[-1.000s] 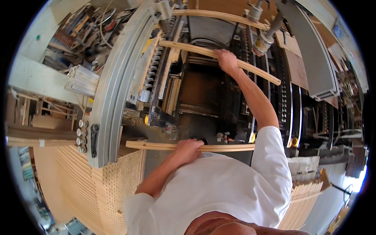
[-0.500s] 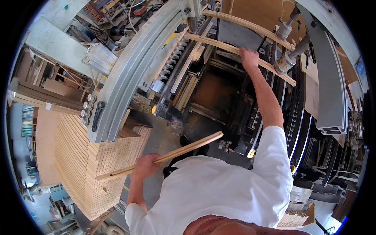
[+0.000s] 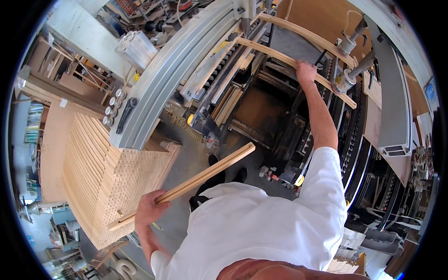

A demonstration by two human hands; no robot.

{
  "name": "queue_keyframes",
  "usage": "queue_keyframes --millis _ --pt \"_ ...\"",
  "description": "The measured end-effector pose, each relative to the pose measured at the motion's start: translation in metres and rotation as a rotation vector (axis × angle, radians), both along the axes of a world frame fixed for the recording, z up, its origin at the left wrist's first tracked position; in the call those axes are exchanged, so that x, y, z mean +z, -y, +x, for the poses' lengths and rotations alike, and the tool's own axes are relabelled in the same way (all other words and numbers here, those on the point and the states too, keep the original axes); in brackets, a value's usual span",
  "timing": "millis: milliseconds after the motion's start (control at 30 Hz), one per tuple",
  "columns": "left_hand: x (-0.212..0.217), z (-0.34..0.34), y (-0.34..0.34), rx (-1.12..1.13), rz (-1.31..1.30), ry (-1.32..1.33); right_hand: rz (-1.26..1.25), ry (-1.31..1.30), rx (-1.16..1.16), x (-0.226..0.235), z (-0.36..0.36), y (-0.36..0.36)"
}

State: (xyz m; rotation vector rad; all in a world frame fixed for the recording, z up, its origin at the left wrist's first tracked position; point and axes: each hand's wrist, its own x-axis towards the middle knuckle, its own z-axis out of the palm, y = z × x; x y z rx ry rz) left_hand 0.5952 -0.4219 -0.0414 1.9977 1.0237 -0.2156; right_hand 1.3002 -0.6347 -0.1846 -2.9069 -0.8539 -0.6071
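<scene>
The left hand (image 3: 148, 211) is closed around a straight slat (image 3: 186, 185), now swung off the machine toward the drilled stack (image 3: 112, 182) at the left. The right hand (image 3: 305, 72) keeps hold of a curved slat (image 3: 275, 55) on the machine, so one piece looks finished. A blue sign (image 3: 430, 92) hangs far right.

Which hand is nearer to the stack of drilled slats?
Left. The left hand grips a slat right beside the stack; the right hand rests on a slat up on the machine.
</scene>
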Motion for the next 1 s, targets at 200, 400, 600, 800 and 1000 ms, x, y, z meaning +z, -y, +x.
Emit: queue_keyframes --millis 200,400,600,800,1000 --pt "0.054 -0.092 -0.008 0.307 -0.086 0.126 -0.076 -0.126 -0.089 0.013 0.002 -0.010" --pt "0.073 -0.220 -0.045 0.494 -0.071 0.425 0.140 -0.069 -0.034 0.023 -0.039 -0.037" --pt "0.073 -0.247 -0.132 0.649 0.104 0.717 0.641 -0.284 0.261 0.043 -0.172 -0.083" --pt "0.046 -0.194 -0.292 0.826 0.416 0.510 0.746 -0.457 0.489 0.034 -0.343 -0.098" --pt "-0.015 -0.137 -0.432 0.775 0.559 0.006 0.724 -0.687 0.309 -0.019 -0.466 -0.058"
